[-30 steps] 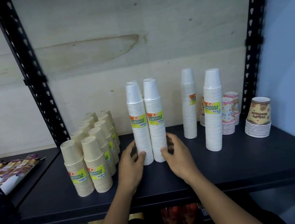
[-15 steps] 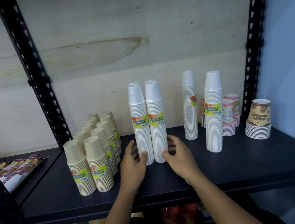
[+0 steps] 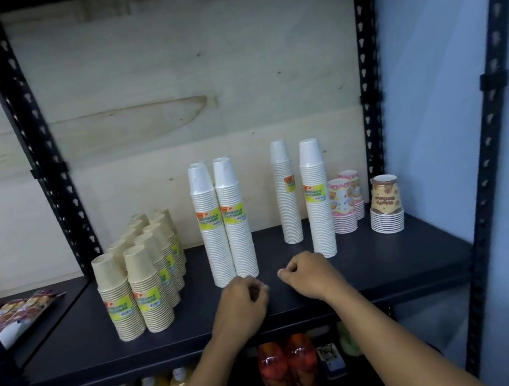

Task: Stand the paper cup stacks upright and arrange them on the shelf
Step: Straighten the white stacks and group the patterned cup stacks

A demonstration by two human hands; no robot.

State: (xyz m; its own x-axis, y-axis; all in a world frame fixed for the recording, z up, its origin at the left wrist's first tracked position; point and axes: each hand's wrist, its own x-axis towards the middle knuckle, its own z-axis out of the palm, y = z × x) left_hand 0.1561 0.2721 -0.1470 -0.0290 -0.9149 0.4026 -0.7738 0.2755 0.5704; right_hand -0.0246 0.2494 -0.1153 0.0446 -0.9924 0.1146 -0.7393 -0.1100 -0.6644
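Two tall white cup stacks (image 3: pixel 224 231) with yellow-green labels stand upright side by side at the middle of the black shelf (image 3: pixel 392 257), with two more just behind them. My left hand (image 3: pixel 244 299) hovers just in front of their bases, fingers curled, holding nothing. My right hand (image 3: pixel 307 273) is beside it, also curled and holding nothing. Further right stand two separate white stacks, the rear stack (image 3: pixel 287 197) and the front stack (image 3: pixel 317 202). Several short kraft-brown stacks (image 3: pixel 135 293) stand in two rows at the left.
Two pink patterned cup stacks (image 3: pixel 343 208) and a short brown printed stack (image 3: pixel 385 204) stand at the right end. Snack packets (image 3: pixel 20 309) lie on the neighbouring shelf to the left. Black perforated uprights frame the bay. Bottles (image 3: pixel 288 365) stand on the shelf below.
Both hands let go of the bases of the two middle white stacks and pulled back toward the shelf's front edge, fingers curling in. The view rose and widened.
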